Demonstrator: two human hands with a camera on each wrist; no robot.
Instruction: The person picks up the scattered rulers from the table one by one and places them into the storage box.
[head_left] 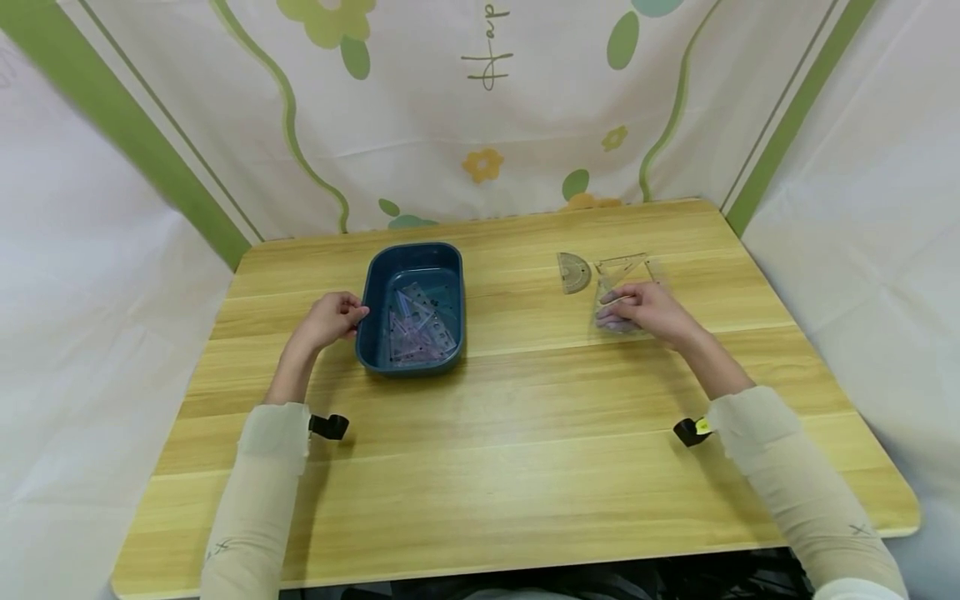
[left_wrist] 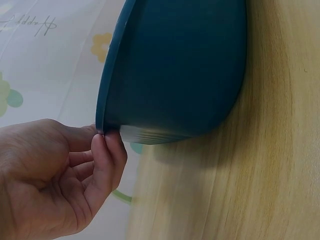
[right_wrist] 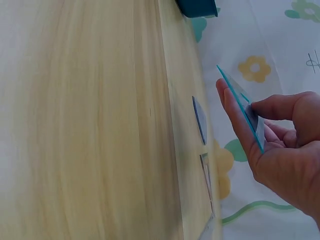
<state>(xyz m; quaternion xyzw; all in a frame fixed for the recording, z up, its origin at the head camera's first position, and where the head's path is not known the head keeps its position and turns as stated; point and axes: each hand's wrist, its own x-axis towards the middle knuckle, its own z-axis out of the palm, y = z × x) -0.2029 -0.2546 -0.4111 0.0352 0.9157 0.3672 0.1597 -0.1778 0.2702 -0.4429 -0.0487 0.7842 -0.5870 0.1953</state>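
My left hand point(head_left: 330, 318) pinches the left rim of a dark blue plastic basin point(head_left: 411, 371) between thumb and fingers. Several clear rulers and set squares point(head_left: 423, 325) lie jumbled inside the basin, some tinted pinkish. On the right, my right hand point(head_left: 651, 308) holds a clear set square point(right_wrist: 257, 131) between thumb and fingers, raised off the table in the right wrist view. Just beyond that hand lie a clear protractor point(head_left: 574, 273) and another clear set square point(head_left: 621, 265). The hand partly covers the pieces behind it.
Both hands work over a light wooden table point(head_left: 480, 450). A white cloth point(head_left: 420, 142) printed with flowers and leaves hangs along its back edge, and plain white cloth point(head_left: 885, 208) hangs at the sides.
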